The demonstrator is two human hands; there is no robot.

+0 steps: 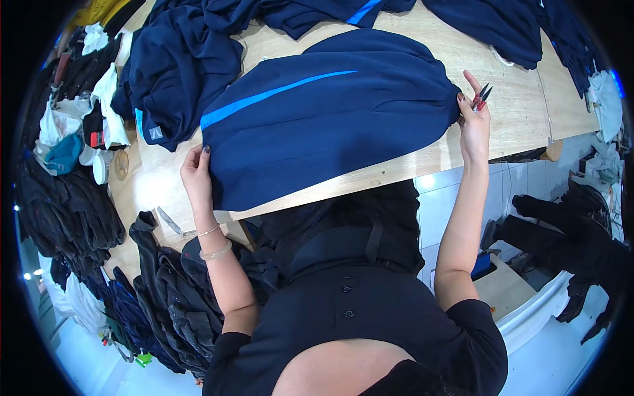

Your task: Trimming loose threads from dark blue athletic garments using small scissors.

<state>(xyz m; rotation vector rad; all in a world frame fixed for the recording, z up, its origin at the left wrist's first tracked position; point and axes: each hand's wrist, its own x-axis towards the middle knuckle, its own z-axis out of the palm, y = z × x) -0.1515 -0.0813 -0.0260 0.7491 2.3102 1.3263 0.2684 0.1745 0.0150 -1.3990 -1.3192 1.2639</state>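
A navy garment piece (317,125) with a bright blue tapering stripe lies stretched out along the wooden table's (512,115) near edge. Its left end is pinched between thumb and fingers of my left hand (196,175). At the gathered, cuff-like right end, my right hand (474,129) grips the cloth. That same hand also carries small thread snips (484,98) with red handles, their dark points upward beside the thumb. My right index finger sticks out away from the cloth.
Heaped navy garments (181,59) lie at the table's far left, with another navy pile (495,26) at the far right. Dark clothes (66,211) and white cloths (63,122) crowd the left side. Black garments (561,231) hang or lie to the right, below table height.
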